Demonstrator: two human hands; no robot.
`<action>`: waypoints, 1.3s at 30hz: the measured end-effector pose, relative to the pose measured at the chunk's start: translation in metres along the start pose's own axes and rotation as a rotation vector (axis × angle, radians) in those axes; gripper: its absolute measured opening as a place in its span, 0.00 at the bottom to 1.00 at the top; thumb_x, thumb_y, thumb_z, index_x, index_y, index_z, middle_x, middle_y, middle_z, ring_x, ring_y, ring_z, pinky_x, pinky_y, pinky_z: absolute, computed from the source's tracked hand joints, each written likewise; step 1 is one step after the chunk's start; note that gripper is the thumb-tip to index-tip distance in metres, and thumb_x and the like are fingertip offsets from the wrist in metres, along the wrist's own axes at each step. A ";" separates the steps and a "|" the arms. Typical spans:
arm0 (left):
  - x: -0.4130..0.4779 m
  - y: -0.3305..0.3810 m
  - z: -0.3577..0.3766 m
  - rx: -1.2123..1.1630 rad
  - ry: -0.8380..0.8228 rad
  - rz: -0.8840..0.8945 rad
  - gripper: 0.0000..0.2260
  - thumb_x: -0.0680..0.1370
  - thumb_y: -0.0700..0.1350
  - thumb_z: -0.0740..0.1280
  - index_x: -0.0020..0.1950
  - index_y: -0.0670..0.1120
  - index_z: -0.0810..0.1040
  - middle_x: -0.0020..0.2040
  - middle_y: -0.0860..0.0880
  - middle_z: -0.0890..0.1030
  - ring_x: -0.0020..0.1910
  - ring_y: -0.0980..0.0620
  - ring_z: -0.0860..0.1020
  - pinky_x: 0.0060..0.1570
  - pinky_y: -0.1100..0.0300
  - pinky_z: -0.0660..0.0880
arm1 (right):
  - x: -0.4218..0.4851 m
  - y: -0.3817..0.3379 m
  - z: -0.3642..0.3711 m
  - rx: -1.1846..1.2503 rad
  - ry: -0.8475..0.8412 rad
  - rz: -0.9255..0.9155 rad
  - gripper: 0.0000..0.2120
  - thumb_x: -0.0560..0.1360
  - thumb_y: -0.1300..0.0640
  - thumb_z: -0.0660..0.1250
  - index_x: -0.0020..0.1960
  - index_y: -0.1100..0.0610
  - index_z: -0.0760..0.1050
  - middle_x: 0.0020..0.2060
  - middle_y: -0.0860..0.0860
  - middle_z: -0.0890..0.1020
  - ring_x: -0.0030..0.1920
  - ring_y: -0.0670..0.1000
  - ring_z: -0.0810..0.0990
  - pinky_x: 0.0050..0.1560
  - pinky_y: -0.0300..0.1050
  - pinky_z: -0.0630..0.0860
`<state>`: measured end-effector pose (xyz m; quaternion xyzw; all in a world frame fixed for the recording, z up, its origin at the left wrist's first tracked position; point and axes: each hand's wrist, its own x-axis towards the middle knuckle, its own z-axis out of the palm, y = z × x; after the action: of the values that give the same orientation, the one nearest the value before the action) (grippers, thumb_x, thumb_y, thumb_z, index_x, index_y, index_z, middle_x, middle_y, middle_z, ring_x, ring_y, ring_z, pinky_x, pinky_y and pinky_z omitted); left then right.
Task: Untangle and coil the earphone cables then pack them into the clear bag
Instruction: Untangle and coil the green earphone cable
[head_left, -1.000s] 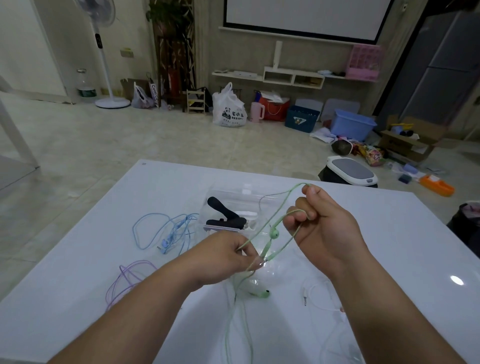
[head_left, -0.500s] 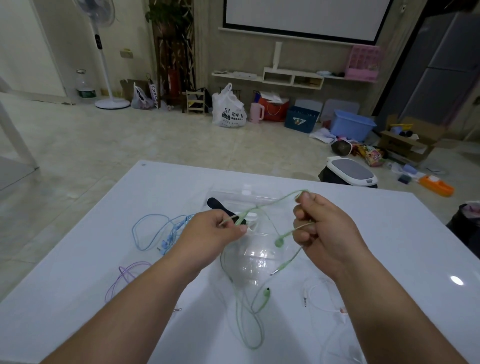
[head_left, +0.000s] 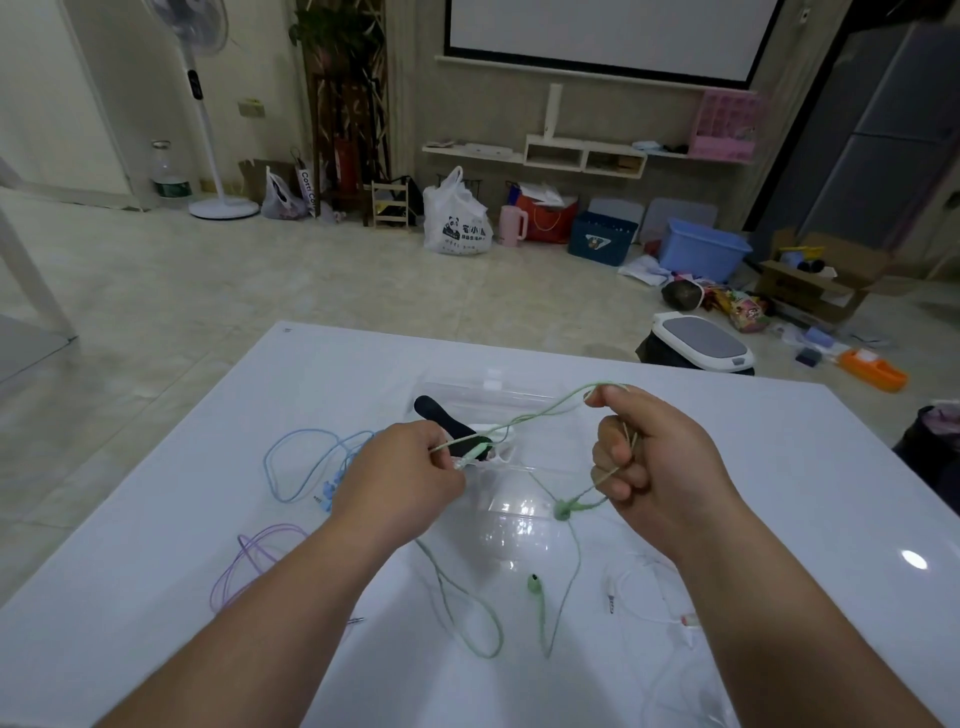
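Slack of green cable loops on table toward its near edge; best drawn up evenly, turns kept neat, earbuds unsnagged. Left hand pinches one strand. Right hand is curled, cable wrapped round its fingers. Clear bag lies beyond, mid-table.

Above the white table, the left grip pinches the green earphone cable. The right grip holds strands of it in curled fingers. A green earbud dangles below the right grip. The clear bag lies behind both, with a blue cable and a purple cable to the left.
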<state>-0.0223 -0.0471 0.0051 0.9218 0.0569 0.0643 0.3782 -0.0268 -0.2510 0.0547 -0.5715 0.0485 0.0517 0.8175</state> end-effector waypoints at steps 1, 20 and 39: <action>0.000 0.001 -0.001 0.046 0.012 0.013 0.05 0.68 0.43 0.67 0.34 0.47 0.73 0.27 0.52 0.74 0.28 0.51 0.72 0.31 0.60 0.67 | 0.000 0.000 0.000 -0.057 0.008 -0.023 0.09 0.79 0.59 0.61 0.42 0.59 0.77 0.22 0.52 0.68 0.20 0.48 0.59 0.21 0.40 0.62; -0.001 -0.001 -0.010 0.344 0.160 0.019 0.06 0.73 0.44 0.61 0.36 0.50 0.69 0.34 0.52 0.75 0.36 0.48 0.74 0.31 0.59 0.65 | 0.005 -0.002 -0.008 -0.503 0.135 -0.009 0.07 0.76 0.62 0.62 0.42 0.59 0.77 0.23 0.47 0.63 0.23 0.46 0.57 0.23 0.39 0.55; 0.001 0.001 -0.010 0.268 0.168 0.023 0.03 0.71 0.45 0.64 0.37 0.49 0.73 0.33 0.52 0.77 0.36 0.49 0.76 0.33 0.59 0.70 | 0.005 0.006 -0.001 -0.242 0.057 -0.038 0.10 0.77 0.62 0.60 0.40 0.60 0.78 0.30 0.54 0.75 0.27 0.49 0.66 0.29 0.43 0.63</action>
<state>-0.0228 -0.0410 0.0133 0.9559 0.0857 0.1375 0.2449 -0.0225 -0.2498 0.0483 -0.6681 0.0542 0.0252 0.7417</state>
